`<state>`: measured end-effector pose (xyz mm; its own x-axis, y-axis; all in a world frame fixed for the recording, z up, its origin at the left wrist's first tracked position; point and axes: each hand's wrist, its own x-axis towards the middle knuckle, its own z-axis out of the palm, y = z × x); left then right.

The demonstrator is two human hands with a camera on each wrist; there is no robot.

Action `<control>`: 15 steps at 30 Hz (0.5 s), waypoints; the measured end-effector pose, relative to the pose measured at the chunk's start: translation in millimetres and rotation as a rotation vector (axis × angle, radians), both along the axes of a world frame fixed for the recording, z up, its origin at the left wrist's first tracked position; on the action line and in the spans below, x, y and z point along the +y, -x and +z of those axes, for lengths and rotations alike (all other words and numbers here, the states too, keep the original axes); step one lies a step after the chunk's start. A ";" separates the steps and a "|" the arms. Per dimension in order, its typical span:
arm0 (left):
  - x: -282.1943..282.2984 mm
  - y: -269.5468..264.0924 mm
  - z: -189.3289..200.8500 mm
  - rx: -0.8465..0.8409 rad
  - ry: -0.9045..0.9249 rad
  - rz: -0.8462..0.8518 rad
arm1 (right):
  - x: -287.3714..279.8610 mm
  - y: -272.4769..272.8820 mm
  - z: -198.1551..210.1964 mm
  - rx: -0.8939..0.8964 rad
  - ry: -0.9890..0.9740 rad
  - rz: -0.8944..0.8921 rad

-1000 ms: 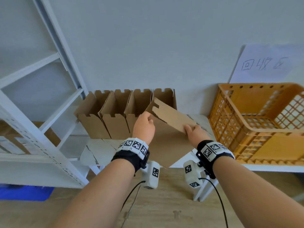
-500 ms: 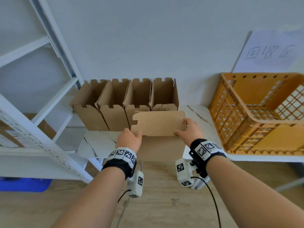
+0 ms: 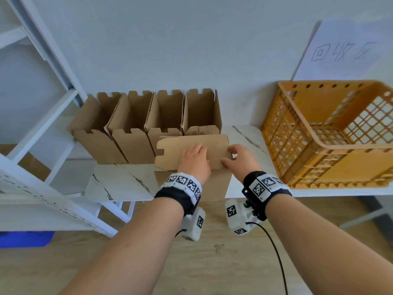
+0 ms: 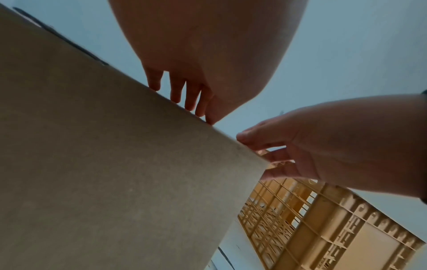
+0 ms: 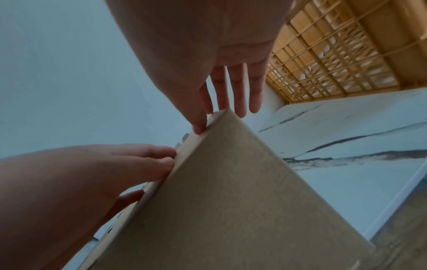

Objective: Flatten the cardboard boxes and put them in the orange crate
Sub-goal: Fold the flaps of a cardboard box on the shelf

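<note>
At the worktop [image 3: 119, 182] edge both hands, left [image 3: 194, 161] flat and right [image 3: 239, 159] pinching, press down one cardboard box [image 3: 191, 151], with four boxes [image 3: 148, 124] upright and the orange crate [image 3: 331, 133] seemingly empty.

Brown cardboard boxes [image 3: 146, 126], orange crate [image 3: 327, 135], white black-veined marble table [image 3: 119, 184].

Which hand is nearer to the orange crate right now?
Right. The right hand is at the flattened box's right end, the side facing the orange crate; the left hand presses mid-panel, farther away.
</note>
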<state>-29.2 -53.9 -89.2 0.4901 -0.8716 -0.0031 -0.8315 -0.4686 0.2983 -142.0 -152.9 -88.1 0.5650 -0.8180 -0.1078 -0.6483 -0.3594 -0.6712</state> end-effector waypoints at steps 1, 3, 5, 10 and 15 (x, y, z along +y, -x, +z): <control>-3.1 -0.9 -1.6 -0.009 0.024 0.015 | -4.3 -1.0 1.0 0.017 0.016 0.012; -5.7 -5.3 -4.1 -0.003 0.070 0.049 | -12.7 -3.9 3.2 0.047 0.055 0.044; -5.2 -9.8 -6.7 -0.001 0.098 0.054 | -21.0 -7.7 6.7 0.073 0.098 0.099; -4.1 -8.4 -12.2 -0.050 0.139 0.073 | -35.3 -24.2 15.8 0.202 0.223 0.261; -9.8 -9.2 -7.9 -0.031 0.116 0.125 | -38.5 -33.9 16.3 0.239 0.185 0.354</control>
